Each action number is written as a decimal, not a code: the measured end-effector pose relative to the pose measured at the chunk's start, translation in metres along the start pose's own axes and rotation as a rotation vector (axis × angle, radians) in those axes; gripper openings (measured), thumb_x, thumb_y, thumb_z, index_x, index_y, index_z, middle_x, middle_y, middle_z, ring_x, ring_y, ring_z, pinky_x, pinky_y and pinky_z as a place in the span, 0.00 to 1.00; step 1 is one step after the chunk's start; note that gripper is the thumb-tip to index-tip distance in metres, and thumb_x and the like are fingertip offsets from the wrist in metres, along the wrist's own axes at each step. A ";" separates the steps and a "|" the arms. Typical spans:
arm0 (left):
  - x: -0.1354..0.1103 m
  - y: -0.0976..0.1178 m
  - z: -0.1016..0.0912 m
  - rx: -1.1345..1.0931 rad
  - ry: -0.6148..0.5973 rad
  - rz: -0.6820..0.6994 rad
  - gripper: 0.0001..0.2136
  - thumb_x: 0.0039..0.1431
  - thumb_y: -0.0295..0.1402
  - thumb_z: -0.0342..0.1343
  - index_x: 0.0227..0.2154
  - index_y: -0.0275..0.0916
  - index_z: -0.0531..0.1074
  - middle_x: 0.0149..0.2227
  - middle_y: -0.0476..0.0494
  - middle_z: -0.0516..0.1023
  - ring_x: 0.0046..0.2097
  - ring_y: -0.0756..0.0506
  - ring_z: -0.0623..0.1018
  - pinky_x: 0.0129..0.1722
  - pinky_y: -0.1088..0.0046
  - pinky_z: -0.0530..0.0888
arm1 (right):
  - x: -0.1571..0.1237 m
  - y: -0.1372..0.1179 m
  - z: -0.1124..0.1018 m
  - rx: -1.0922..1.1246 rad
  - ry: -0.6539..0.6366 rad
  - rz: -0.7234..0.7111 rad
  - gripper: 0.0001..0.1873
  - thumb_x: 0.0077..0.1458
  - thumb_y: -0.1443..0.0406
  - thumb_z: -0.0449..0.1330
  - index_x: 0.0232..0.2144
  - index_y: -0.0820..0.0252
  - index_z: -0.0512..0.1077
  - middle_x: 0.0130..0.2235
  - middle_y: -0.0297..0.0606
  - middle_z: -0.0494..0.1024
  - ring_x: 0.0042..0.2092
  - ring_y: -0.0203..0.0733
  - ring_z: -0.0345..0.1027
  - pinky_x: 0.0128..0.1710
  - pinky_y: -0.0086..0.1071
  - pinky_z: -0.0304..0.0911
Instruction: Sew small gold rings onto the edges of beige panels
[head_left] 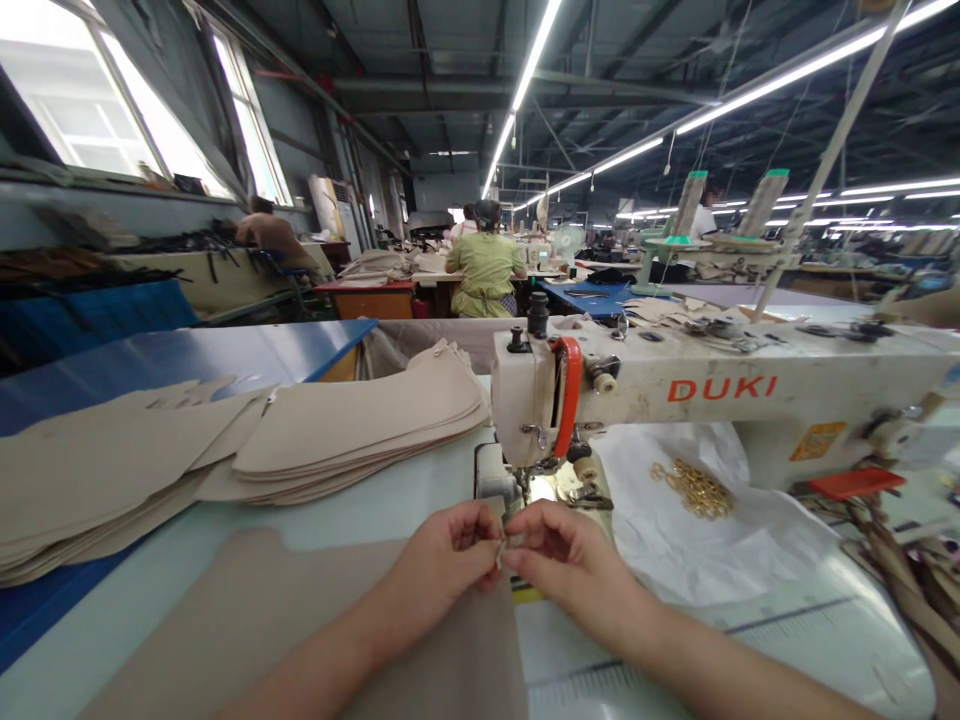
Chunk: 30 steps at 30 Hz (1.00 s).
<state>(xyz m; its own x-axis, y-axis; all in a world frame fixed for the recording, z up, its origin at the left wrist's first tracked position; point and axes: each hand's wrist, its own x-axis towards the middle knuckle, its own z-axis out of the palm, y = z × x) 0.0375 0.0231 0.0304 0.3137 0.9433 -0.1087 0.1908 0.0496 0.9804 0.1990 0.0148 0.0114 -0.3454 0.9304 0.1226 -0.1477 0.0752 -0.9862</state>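
From my remote seat I see a taupe panel, smooth and flat with a notched far edge, lying on the tabletop well in from its rounded right front corner. A small pale piece, mostly hidden by fingers, is held above the panel's far right corner, just before the sewing machine. My left hand pinches it between thumb and forefinger; my right hand pinches it likewise, fingers curled, fingertips nearly meeting.
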 end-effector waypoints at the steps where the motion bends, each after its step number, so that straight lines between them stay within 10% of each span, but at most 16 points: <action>1: 0.000 -0.001 0.001 0.027 0.023 0.030 0.05 0.39 0.33 0.52 0.20 0.39 0.63 0.19 0.55 0.65 0.23 0.52 0.66 0.25 0.76 0.64 | -0.002 -0.001 0.001 -0.053 0.002 -0.027 0.11 0.44 0.63 0.66 0.30 0.59 0.70 0.26 0.30 0.72 0.29 0.34 0.64 0.30 0.27 0.61; 30: -0.002 -0.001 0.002 -0.128 0.160 0.127 0.07 0.38 0.32 0.61 0.18 0.37 0.68 0.24 0.49 0.73 0.28 0.49 0.72 0.30 0.76 0.69 | 0.001 0.008 0.001 -0.345 0.237 -0.250 0.04 0.44 0.69 0.55 0.20 0.61 0.67 0.23 0.33 0.71 0.26 0.34 0.63 0.28 0.27 0.59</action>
<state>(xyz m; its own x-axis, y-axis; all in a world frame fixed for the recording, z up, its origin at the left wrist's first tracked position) 0.0388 0.0206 0.0294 0.1738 0.9842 0.0339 0.0365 -0.0408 0.9985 0.1965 0.0160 0.0039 -0.1122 0.9216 0.3716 0.1303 0.3844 -0.9139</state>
